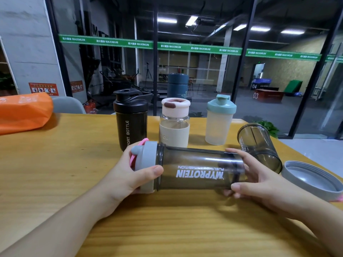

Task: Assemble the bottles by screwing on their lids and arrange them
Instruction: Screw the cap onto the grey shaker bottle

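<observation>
my left hand (126,175) has its grip curled round the grey lid (147,164) of the smoky bottle (200,169), held sideways just over the counter (55,164). my right hand (259,180) grips its base. right of that lie an open bottle (259,145) and a loose lid (313,179).

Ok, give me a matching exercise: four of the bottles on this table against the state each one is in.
Things:
1. MYPROTEIN bottle
2. black sport bottle
3. second smoky bottle
4. teal-lidded shaker

States:
A. lying at the right, no lid on, open mouth beside the loose grey lid
B. upright, rightmost of the back row
C. held sideways, left hand on its grey cap, right hand on its base
D. upright, leftmost of the back row, lid on

Pairs: 1-C, 2-D, 3-A, 4-B
</observation>
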Demonstrator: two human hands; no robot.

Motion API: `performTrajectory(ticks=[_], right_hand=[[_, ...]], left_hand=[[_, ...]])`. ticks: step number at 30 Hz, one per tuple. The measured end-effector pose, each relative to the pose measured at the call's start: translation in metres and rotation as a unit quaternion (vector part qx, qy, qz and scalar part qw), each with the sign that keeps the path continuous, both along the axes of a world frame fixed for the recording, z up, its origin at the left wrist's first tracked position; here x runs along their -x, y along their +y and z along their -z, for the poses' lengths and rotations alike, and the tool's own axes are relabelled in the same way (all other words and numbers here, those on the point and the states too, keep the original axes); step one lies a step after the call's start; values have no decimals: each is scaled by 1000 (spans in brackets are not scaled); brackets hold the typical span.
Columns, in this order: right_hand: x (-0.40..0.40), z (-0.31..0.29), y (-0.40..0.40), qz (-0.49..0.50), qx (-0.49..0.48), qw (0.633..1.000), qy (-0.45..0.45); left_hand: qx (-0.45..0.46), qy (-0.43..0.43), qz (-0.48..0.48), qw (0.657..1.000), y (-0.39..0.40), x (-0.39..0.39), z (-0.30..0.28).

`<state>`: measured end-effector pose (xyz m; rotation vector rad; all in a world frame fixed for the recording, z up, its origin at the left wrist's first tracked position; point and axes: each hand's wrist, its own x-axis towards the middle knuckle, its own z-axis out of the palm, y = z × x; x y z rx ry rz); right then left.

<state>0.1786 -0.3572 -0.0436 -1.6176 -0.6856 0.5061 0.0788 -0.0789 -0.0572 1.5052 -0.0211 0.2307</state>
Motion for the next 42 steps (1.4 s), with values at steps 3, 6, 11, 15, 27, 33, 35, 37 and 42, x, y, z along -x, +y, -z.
performTrajectory(ticks=[3, 6, 11, 15, 27, 33, 35, 37, 42], right_hand=[[0, -2, 0, 18, -2, 1000, -9], [1, -1, 1, 18, -6, 1000, 1], [-1, 0, 2, 24, 27, 999, -9], [0, -1, 0, 31, 58, 998, -19], [-4, 3, 11, 93, 75, 990, 69], [9, -6, 4, 57, 64, 995, -48], [10, -7, 4, 52, 64, 994, -70], [11, -8, 3, 55, 60, 993, -86], [9, -10, 4, 45, 43, 995, -84]], left_hand=[[0, -4, 2, 1000, 1, 0, 1], [-12, -15, 7, 1000, 3, 0, 2], [-24, -28, 13, 999, 5, -1, 3], [-19, -31, 12, 999, 4, 0, 3], [-14, -38, 9, 999, -2, -1, 4], [10, -21, -1, 1000, -6, -1, 1], [11, -18, 1, 1000, -7, 0, -1], [13, -9, 2, 1000, -7, 1, -1], [21, -5, 6, 1000, -9, 1, -2]])
